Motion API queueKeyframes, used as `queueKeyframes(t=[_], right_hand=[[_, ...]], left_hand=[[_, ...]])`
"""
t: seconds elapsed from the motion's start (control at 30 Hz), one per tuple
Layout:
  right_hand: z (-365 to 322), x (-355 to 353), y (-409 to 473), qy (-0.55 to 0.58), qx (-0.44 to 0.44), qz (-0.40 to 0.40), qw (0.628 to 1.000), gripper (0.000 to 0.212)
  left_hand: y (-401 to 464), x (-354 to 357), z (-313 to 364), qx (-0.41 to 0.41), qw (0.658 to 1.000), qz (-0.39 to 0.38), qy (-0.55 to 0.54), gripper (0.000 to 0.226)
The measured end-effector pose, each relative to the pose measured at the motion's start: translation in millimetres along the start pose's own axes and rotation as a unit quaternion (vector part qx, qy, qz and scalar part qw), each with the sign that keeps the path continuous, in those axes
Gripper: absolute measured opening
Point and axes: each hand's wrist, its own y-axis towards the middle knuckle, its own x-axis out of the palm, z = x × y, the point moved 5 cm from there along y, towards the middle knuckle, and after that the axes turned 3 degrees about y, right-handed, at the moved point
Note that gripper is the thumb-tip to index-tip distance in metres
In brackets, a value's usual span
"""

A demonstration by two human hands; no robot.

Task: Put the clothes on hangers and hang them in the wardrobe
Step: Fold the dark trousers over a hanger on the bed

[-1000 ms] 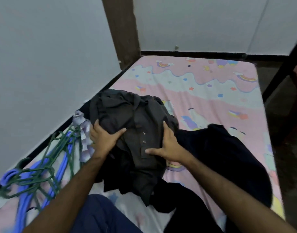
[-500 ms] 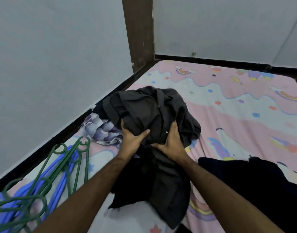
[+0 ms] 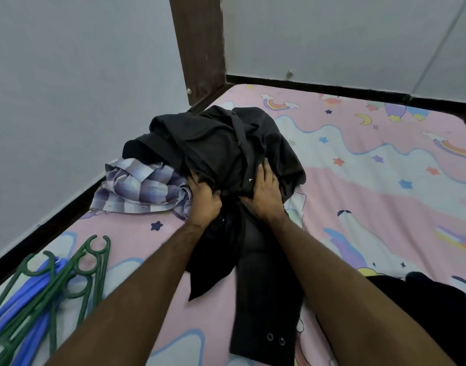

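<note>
Dark shirt [image 3: 226, 151] bunched under both hands' fingers [image 3: 195, 182], on bed [image 3: 358, 180].

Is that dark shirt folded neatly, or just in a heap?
In a heap. The dark shirt is bunched and creased on the bed, one end trailing toward the camera, with the left hand and right hand gripping it.
</note>
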Motion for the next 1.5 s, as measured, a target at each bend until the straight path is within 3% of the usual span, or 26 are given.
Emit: queueKeyframes(t=[0.07,0.2,0.3,0.37,0.47,0.53,0.57,0.63,0.67,0.7,0.73,0.77,0.8,0.87,0.93,1.03,1.1,1.13,1.2,1.27,1.3,1.37,1.43,1.5], right_hand=[[1,-17,-32,0.055,0.038,-0.001,0.998,0.107],[9,-53,-142,-0.033,0.18,-0.056,0.982,0.093],[-14,-63,-185,-0.059,0.124,-0.132,0.982,0.098],[-40,-59,-182,-0.022,0.094,-0.196,0.976,0.096],[-90,-46,-165,0.176,0.106,-0.207,0.956,0.073],[-129,-41,-164,0.436,0.173,-0.187,0.863,0.059],[-152,-35,-168,0.568,0.202,-0.184,0.776,0.052],[-182,-29,-178,0.677,0.202,-0.191,0.681,0.041],[-188,-28,-184,0.664,0.175,-0.215,0.694,0.041],[-186,-31,-190,0.616,0.145,-0.238,0.737,0.046],[-176,-37,-195,0.525,0.09,-0.27,0.802,0.051],[-167,-44,-203,0.437,0.036,-0.326,0.838,0.055],[-154,-54,-212,0.339,-0.01,-0.383,0.859,0.056],[-114,-73,-229,0.215,-0.053,-0.421,0.88,0.051],[-68,-111,-241,0.207,-0.008,-0.371,0.905,0.044],[12,-189,-252,0.054,-0.01,-0.163,0.985,0.037],[60,-233,-267,-0.137,0.017,-0.054,0.989,0.047],[81,-246,-277,-0.203,0.061,-0.046,0.976,0.063],[117,-250,-299,-0.206,0.17,-0.095,0.959,0.087],[134,-246,-318,-0.045,0.23,-0.101,0.967,0.077],[132,-248,-325,0.013,0.219,-0.08,0.972,0.064],[112,-260,-339,0.007,0.138,-0.015,0.99,0.046],[74,-275,-359,0.008,0.011,0.04,0.999,0.048],[41,-282,-388,0.014,-0.104,-0.008,0.994,0.055]], left_hand=[[-5,-8,-1,-0.004,1.0,-0.014,0.006,0.079],[-24,-31,15,0.012,0.999,-0.036,-0.023,0.09],[-42,-49,13,0.006,0.998,-0.054,-0.044,0.098],[-56,-55,3,0.001,0.995,-0.08,-0.057,0.082],[-95,-89,22,0.041,0.993,-0.1,-0.037,0.062],[-118,-113,37,0.082,0.991,-0.102,-0.016,0.065],[-127,-123,44,0.112,0.989,-0.1,0.0,0.063],[-142,-140,58,0.192,0.976,-0.092,0.051,0.054],[-149,-145,61,0.242,0.961,-0.093,0.097,0.051],[-157,-148,63,0.285,0.938,-0.092,0.172,0.051],[-164,-146,60,0.325,0.909,-0.095,0.245,0.051],[-171,-144,55,0.34,0.882,-0.106,0.308,0.052],[-176,-139,47,0.346,0.858,-0.123,0.359,0.054],[-189,-123,31,0.345,0.826,-0.161,0.416,0.069],[-204,-99,18,0.334,0.807,-0.215,0.438,0.076],[-218,-67,18,0.216,0.78,-0.316,0.495,0.064],[-222,-54,53,0.242,0.749,-0.256,0.561,0.044],[-226,-50,77,0.277,0.744,-0.219,0.567,0.036],[-237,-35,117,0.331,0.762,-0.187,0.524,0.03],[-251,-13,139,0.314,0.824,-0.236,0.408,0.034],[-259,-2,146,0.264,0.864,-0.286,0.321,0.039],[-279,16,152,0.133,0.903,-0.384,0.14,0.052],[-297,23,157,0.061,0.906,-0.419,0.007,0.06],[-310,24,160,0.02,0.901,-0.429,-0.065,0.054]])
